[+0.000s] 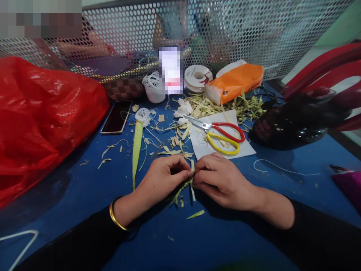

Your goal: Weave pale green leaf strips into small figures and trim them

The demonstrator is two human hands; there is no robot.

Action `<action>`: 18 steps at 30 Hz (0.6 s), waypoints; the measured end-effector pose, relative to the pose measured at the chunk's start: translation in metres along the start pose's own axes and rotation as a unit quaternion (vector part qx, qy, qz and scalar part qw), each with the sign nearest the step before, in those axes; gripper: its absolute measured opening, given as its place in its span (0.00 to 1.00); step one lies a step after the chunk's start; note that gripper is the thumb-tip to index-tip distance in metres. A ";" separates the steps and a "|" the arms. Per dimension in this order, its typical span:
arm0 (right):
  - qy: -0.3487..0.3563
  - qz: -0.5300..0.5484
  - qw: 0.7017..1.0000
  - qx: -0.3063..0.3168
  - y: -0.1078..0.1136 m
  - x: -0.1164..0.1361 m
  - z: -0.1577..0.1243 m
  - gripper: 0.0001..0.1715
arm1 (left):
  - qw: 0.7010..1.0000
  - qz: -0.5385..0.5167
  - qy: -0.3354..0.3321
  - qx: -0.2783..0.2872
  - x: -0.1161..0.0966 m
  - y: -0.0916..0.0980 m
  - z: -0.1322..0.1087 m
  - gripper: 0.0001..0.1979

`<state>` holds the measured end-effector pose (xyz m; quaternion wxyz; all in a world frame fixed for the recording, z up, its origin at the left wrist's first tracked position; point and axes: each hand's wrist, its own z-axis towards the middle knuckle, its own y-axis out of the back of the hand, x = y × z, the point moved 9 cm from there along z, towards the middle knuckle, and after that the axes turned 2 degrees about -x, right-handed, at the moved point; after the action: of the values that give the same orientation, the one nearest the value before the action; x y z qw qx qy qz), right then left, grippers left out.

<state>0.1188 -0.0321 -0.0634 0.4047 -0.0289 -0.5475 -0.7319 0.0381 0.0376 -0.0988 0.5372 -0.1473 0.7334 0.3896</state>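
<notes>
Between the two hands, low over the blue tabletop (239, 244), stands a narrow pale plant strip (193, 192). The left hand (162, 175), with a gold bangle (114, 216) at its wrist, pinches it between thumb and forefinger. The right hand (222, 180) is curled nearly closed, fingertips at the strip; whether they grip it, I cannot tell. Beneath the left fingers hangs a braided green piece (184, 185); nearer the person lies a leaf sliver (196, 214). Just beyond the right hand, red-and-yellow-handled scissors (208, 126) rest on white paper (198, 146). Left of the left hand, a long yellow-green leaf (137, 148) points away toward tangled white thread (144, 116). Farther beyond are a dark-screened phone (117, 118), a heap of plant stems (203, 108), a white ribbon spool (193, 88) and an orange packet (239, 81). A red plastic bag (47, 124) bulges far left.
</notes>
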 end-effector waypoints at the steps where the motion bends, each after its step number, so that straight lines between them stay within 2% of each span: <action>1: 0.003 0.001 1.000 0.000 -0.001 0.000 0.000 0.10 | 1.000 -0.006 0.005 -0.002 0.000 0.001 0.000 0.03; 9: -0.061 0.093 0.994 0.001 -0.001 -0.014 0.001 0.06 | 0.999 -0.033 0.031 -0.010 0.006 0.004 0.001 0.03; 14: -0.111 0.140 0.984 -0.024 0.001 -0.021 -0.002 0.02 | 1.000 0.002 0.013 -0.011 0.005 0.005 0.000 0.03; 18: -0.162 0.191 0.967 -0.054 0.001 -0.030 -0.006 0.15 | 0.998 0.061 -0.026 -0.009 -0.001 0.006 -0.002 0.03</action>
<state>0.1417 -0.0201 -0.0797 0.4407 -0.2728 -0.5498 -0.6551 0.0337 0.0395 -0.0952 0.5304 -0.0969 0.7231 0.4318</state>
